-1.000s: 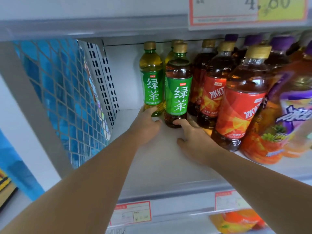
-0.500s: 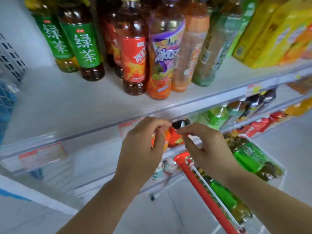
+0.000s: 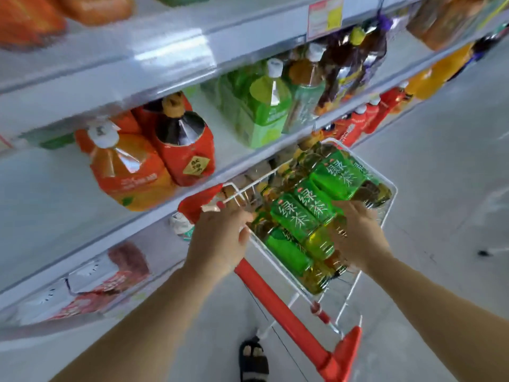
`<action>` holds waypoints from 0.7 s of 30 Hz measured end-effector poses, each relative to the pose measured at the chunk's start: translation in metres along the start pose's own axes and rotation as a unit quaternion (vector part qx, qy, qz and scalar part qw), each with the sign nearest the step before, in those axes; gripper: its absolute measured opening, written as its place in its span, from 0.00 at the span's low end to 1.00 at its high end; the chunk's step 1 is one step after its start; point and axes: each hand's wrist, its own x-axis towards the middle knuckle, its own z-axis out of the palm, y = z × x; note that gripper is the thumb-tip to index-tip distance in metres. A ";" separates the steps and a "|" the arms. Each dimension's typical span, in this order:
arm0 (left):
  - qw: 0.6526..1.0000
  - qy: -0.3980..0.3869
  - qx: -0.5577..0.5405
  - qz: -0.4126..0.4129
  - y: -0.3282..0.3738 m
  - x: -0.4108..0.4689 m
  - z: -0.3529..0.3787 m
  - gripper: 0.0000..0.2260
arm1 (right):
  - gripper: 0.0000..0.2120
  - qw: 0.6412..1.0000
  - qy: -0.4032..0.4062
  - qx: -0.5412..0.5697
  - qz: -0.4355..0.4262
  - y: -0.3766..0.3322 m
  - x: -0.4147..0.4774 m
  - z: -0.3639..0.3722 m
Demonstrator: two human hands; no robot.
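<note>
The green tea bottles (image 3: 296, 217) lie on their sides in the white wire trolley basket (image 3: 392, 190), packed side by side in a layer; they sit between the two hands and just ahead of them. The left hand (image 3: 220, 241) is at the basket's near left rim with its fingers curled inward; whether they clasp the wire or hold nothing cannot be told through the blur. The right hand (image 3: 358, 238) is over the bottles at the basket's right side, fingers stretched out rather than curled, grasping nothing; it overlaps the nearest bottle's yellow-green end, though actual contact is unclear. The bottles' long axes run across the basket, from the shelf side towards the aisle side, labels facing up; which end bears the cap is too smeared to say. The trolley's red handle bar (image 3: 278, 307) runs below the hands; large orange and red drink bottles (image 3: 129, 172) stand on the shelf (image 3: 165, 51) to the left.
</note>
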 end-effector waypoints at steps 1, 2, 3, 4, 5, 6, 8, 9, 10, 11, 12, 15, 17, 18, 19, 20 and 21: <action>0.999 0.002 0.041 0.002 0.001 0.001 0.005 0.10 | 0.29 1.000 0.017 -0.014 0.012 0.007 0.009 0.000; 0.997 0.011 0.075 0.002 0.002 0.001 0.008 0.09 | 0.30 0.999 0.036 -0.027 0.017 0.013 0.020 0.000; 0.995 0.025 0.095 -0.001 0.003 0.001 0.011 0.09 | 0.32 0.998 0.048 -0.042 0.016 0.017 0.032 -0.002; 0.994 0.036 0.104 -0.002 0.003 0.001 0.013 0.09 | 0.33 0.997 0.051 -0.053 0.012 0.021 0.044 -0.003; 0.994 0.041 0.105 -0.002 0.003 0.002 0.015 0.09 | 0.34 0.997 0.047 -0.060 0.012 0.024 0.057 -0.005; 0.993 0.048 0.105 0.001 0.002 0.002 0.017 0.09 | 0.35 0.997 0.035 -0.061 0.019 0.026 0.070 -0.005; 0.992 0.057 0.110 0.007 0.000 0.002 0.018 0.08 | 0.37 0.997 -0.005 -0.069 0.043 0.029 0.090 -0.001; 0.992 0.056 0.114 0.008 0.000 0.002 0.018 0.08 | 0.37 0.995 -0.017 -0.087 0.049 0.031 0.097 0.001; 0.991 0.055 0.119 0.008 0.000 0.002 0.018 0.09 | 0.37 0.992 -0.020 -0.111 0.048 0.032 0.102 0.004; 0.991 0.051 0.123 0.009 0.000 0.002 0.018 0.08 | 0.38 0.990 -0.017 -0.134 0.045 0.033 0.105 0.006; 0.991 0.049 0.124 0.008 0.000 0.002 0.018 0.08 | 0.38 0.987 -0.014 -0.153 0.040 0.034 0.106 0.007; 0.992 0.030 0.124 -0.011 0.001 0.001 0.017 0.07 | 0.37 0.984 -0.028 -0.173 0.039 0.036 0.109 0.001; 0.992 0.005 0.125 -0.030 0.007 0.003 0.013 0.07 | 0.30 0.988 -0.049 -0.137 0.049 0.034 0.107 -0.009; 0.992 -0.016 0.122 -0.040 0.013 0.005 0.010 0.09 | 0.27 0.990 -0.058 -0.117 0.053 0.033 0.104 -0.013; 0.992 -0.039 0.110 -0.050 0.022 0.008 0.009 0.10 | 0.26 0.991 -0.063 -0.103 0.056 0.033 0.099 -0.016; 0.993 -0.063 0.080 -0.067 0.033 0.012 0.010 0.12 | 0.26 0.992 -0.065 -0.092 0.060 0.034 0.094 -0.018; 0.991 -0.085 0.027 -0.097 0.043 0.017 0.014 0.15 | 0.27 0.992 -0.067 -0.083 0.064 0.037 0.088 -0.019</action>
